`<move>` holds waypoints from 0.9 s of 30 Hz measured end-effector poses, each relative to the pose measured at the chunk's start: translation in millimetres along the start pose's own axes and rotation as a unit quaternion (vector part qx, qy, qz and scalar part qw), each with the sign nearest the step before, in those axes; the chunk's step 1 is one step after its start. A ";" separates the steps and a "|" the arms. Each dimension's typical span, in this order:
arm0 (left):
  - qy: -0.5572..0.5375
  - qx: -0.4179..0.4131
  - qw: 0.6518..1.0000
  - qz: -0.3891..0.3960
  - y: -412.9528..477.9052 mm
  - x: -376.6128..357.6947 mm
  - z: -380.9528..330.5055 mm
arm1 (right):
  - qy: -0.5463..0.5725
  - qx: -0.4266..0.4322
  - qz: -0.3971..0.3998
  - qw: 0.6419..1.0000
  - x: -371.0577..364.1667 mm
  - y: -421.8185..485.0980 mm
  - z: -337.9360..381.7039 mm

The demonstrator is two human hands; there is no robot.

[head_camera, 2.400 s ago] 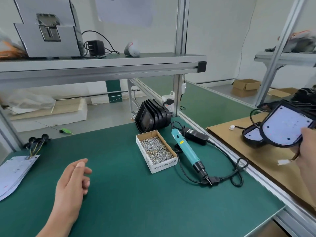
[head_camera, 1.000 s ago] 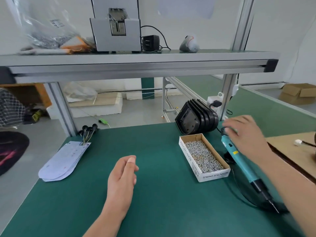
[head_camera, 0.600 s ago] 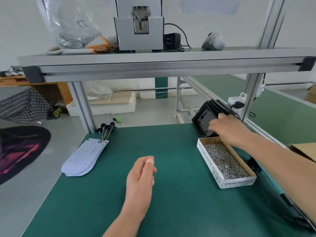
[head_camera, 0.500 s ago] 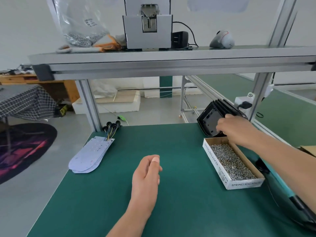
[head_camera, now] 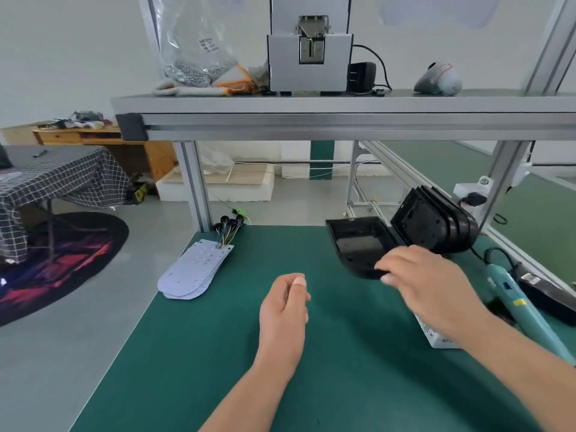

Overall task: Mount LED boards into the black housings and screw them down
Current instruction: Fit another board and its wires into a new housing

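Not much to report on the person, honestly: left hand (head_camera: 285, 302) and right hand (head_camera: 427, 285) are both bare, forearms (head_camera: 249, 394) bare as far up as I can see, nails (head_camera: 300, 280) short and plain.

Bright, even, diffuse light fills the scene, and no lamp shows. Above the grey shelf (head_camera: 343, 102) the white wall is nearly washed out, and the clear plastic bag (head_camera: 193, 42) on the shelf carries pale glare streaks. Below the shelf the green mat (head_camera: 218, 353) is evenly lit, with only faint, soft-edged shadows beside the hands. The black housing (head_camera: 358, 244) under the shelf's right half shows a dull sheen inside. The right hand (head_camera: 427, 285) gripping it is smeared by motion blur at the fingertips, while the left hand (head_camera: 285, 310) is sharper. Wide-angle distortion tilts the shelf's posts outward.
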State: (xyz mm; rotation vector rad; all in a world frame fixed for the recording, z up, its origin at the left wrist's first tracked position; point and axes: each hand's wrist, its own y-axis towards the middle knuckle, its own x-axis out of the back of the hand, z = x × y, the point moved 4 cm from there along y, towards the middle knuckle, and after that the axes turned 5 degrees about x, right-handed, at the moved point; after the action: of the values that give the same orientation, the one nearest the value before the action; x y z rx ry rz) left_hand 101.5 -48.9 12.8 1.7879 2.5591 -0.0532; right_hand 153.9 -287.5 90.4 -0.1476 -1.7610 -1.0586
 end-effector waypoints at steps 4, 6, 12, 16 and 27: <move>0.061 -0.019 0.996 -0.059 11.6 22.6 -4.7 | 0.026 0.027 0.052 0.998 -3.7 -28.7 54.7; 0.118 -0.026 0.985 -0.121 23.4 45.3 -10.0 | 0.019 0.060 0.093 0.994 -1.8 -37.0 73.5; 0.414 0.006 0.861 -0.295 61.2 134.4 -23.1 | 0.011 0.117 0.139 0.983 13.8 -47.6 104.4; 0.473 0.110 0.822 -0.297 82.3 198.1 -14.1 | 0.001 0.144 0.145 0.979 12.5 -48.6 113.1; 0.385 0.065 0.858 -0.334 88.3 213.5 -9.6 | 0.019 0.187 0.118 0.975 7.4 -50.1 106.6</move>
State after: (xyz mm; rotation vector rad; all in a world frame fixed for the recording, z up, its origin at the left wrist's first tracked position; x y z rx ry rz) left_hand 110.9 182.2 13.4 0.9265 3.6928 0.6153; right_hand 48.5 -244.9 58.5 -0.0979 -1.8226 -0.5447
